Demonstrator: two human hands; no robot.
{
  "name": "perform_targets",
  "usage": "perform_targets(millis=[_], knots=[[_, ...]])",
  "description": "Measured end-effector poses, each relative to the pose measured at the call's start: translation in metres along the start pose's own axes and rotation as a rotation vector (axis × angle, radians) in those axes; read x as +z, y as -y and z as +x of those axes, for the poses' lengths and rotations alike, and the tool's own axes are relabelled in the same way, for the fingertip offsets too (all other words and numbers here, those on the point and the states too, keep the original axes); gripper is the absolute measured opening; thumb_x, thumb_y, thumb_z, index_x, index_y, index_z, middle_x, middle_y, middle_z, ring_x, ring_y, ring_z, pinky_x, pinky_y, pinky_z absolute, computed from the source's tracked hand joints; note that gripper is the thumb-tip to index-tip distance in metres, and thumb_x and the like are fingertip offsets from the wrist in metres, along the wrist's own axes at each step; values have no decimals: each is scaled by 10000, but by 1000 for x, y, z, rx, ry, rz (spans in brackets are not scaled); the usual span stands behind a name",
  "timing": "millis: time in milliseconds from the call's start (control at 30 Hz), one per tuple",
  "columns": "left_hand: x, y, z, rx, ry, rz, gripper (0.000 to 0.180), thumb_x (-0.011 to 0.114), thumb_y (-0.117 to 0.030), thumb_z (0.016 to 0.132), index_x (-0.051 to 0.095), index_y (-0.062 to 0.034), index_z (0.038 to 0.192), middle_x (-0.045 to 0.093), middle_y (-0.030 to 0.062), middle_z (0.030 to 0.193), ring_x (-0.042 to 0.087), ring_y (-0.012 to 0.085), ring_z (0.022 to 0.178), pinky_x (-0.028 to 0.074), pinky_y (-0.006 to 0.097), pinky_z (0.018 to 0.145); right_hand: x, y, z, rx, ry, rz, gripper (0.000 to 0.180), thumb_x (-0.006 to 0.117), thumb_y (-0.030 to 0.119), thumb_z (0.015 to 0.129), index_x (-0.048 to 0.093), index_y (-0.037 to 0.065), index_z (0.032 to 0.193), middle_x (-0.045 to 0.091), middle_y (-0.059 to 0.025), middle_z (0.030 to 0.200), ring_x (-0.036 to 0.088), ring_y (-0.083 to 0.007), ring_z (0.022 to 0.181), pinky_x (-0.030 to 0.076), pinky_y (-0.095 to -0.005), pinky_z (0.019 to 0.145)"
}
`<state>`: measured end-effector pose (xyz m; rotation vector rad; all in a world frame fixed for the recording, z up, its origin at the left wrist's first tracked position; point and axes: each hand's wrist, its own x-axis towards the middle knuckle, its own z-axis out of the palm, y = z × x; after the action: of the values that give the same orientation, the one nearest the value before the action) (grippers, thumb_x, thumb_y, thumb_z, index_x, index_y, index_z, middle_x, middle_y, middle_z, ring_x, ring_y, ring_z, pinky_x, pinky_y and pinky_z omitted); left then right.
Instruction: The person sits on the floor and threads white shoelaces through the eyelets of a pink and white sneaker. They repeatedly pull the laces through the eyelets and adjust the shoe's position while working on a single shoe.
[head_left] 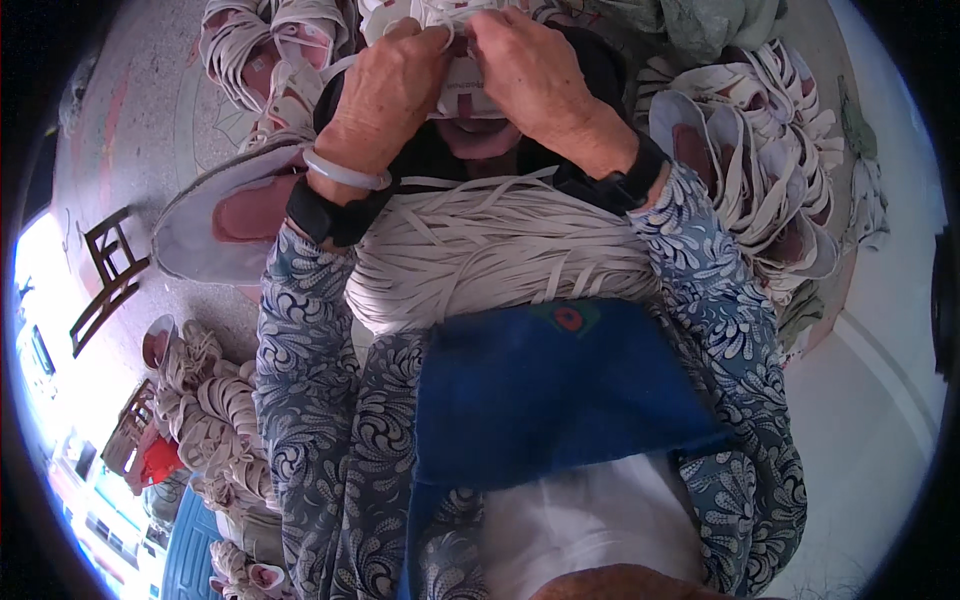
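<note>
At the top of the head view, both my hands work over a white shoe (470, 98) with a pinkish lining. My left hand (392, 90) is closed, thumb and fingers pinching a white shoelace (451, 36) above the shoe's tongue. Close beside it, my right hand (535, 75) has its fingers curled together at the lacing; what they grip looks like the same lace, partly hidden by the fingers. Below my wrists, a thick bundle of loose white laces (500, 245) lies across my lap, over a blue cloth (560, 390).
Many white shoes (735, 150) are heaped at the right, with more shoes (280, 45) at the upper left. A large shoe (225, 215) lies by my left wrist. Further left are a wooden chair (115, 265) and another shoe pile (215, 410).
</note>
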<state>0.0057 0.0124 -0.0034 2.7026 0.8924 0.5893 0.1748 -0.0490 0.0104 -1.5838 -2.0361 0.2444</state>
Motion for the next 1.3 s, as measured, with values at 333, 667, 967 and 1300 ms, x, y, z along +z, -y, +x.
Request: perform_targets(millis=[333,667,967,1300], knots=[[-21,7,13,-88,209,-257,177,578,-153,898,615,-37,1027,589,144,873,619,325,770,498,372,666,-12,9,5,50,-25,68,213,577,22,820,555,-23,1027,570,-196,877,595,-383,831,497,-428,679],[-4,18,2,-407,237,-766,219,551,-212,947,621,-55,1083,620,88,889,620,236,750,499,327,699,-35,8,-3,-120,-213,37,150,627,41,833,621,-21,970,572,-144,849,574,-301,733,477,-378,640],[-79,8,-23,-558,122,-2240,236,464,-154,977,495,56,1082,443,-29,687,320,20,447,307,179,375,6,51,-8,-267,-123,285,170,616,209,858,620,49,914,623,-100,942,623,-299,849,533,-388,736],[-221,46,-101,-246,-841,-2295,150,376,54,835,432,-45,737,498,38,648,497,109,449,439,199,490,-77,8,-58,-85,414,453,244,537,260,930,660,58,871,589,-146,672,619,-313,636,471,-411,587]])
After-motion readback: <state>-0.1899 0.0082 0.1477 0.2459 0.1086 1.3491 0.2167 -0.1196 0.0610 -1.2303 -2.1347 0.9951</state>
